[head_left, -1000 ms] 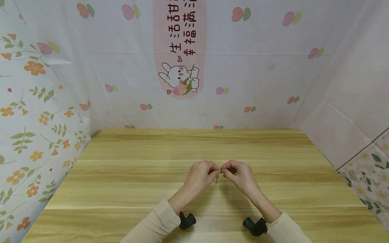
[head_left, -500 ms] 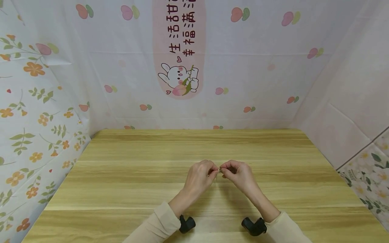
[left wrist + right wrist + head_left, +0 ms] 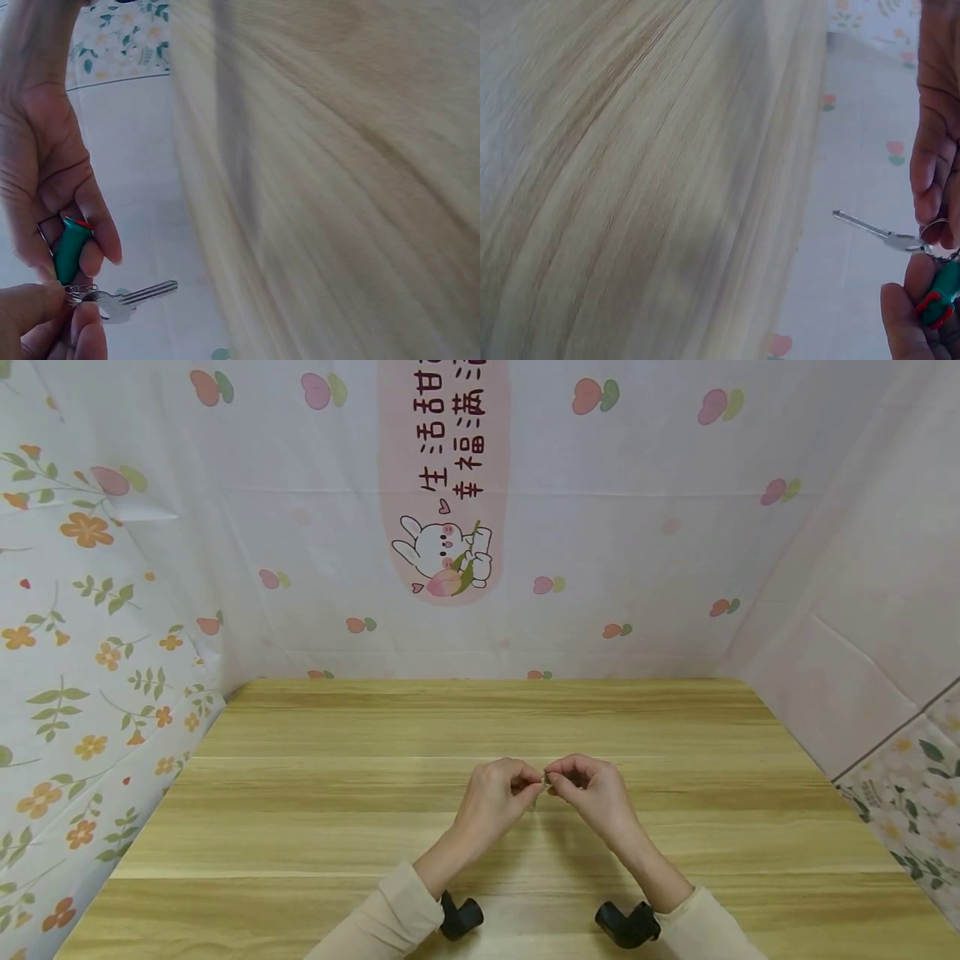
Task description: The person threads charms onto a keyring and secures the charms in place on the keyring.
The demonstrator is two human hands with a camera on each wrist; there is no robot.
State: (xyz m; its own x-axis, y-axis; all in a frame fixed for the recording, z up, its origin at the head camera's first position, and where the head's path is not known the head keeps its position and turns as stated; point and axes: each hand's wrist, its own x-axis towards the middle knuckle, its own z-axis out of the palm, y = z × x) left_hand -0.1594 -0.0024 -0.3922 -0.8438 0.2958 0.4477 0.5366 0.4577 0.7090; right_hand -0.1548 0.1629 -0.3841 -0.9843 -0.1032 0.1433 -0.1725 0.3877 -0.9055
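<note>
A: The left hand is pinching the key by its head, the right hand is gripping the fob, all above the table!
B: I'm fancying a steady right, a gentle left, 1 small move at a time, nothing hiding the chain

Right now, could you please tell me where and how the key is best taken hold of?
I'd likely pinch the key by its blade, across the flat faces, coming up from the tabletop side. The narrow blade juts free toward the tabletop, while the wider head sits close to the left hand, leaving little room there.
</note>
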